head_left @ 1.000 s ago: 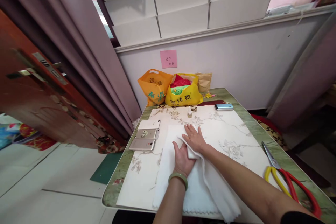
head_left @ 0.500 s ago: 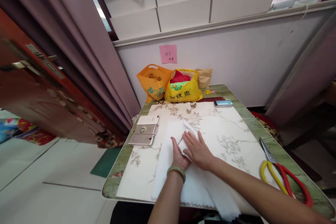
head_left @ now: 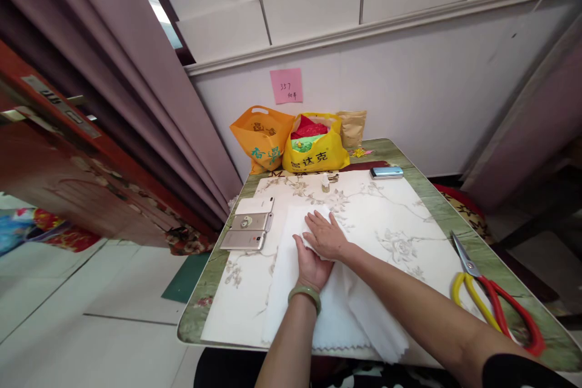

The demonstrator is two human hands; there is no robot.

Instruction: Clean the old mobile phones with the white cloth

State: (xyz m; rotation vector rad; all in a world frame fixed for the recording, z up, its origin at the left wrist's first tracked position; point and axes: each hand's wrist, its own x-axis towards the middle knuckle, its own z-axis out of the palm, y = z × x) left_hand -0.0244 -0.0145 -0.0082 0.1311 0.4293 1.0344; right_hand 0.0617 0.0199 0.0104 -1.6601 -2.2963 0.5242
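Note:
A white cloth (head_left: 291, 303) with zigzag-cut edges lies folded over itself, one flap hanging past the table's near edge at the right. My right hand (head_left: 325, 236) rests flat on its upper part, fingers stretched and a little spread. Just below, my left hand (head_left: 313, 267) lies on its side against the cloth, palm turned up and thumb out, with a green bangle (head_left: 304, 297) on the wrist. Its other fingers are partly hidden by my right hand and the cloth. Large scissors (head_left: 491, 297) with one yellow and one red handle lie to the right, blades partly apart.
Three phones (head_left: 245, 222) lie in a stack-like row at the left. A small bottle (head_left: 325, 183) and a blue case (head_left: 386, 173) sit farther back. Behind them stand an orange bag (head_left: 264, 139), a yellow bag (head_left: 318, 154) and a brown pouch (head_left: 353, 128). A floral sheet (head_left: 236, 309) covers the table.
My right hand has slid forward and left over the cloth, and the raised fold by its fingers now lies flatter. My left hand has barely moved. The view has shifted slightly.

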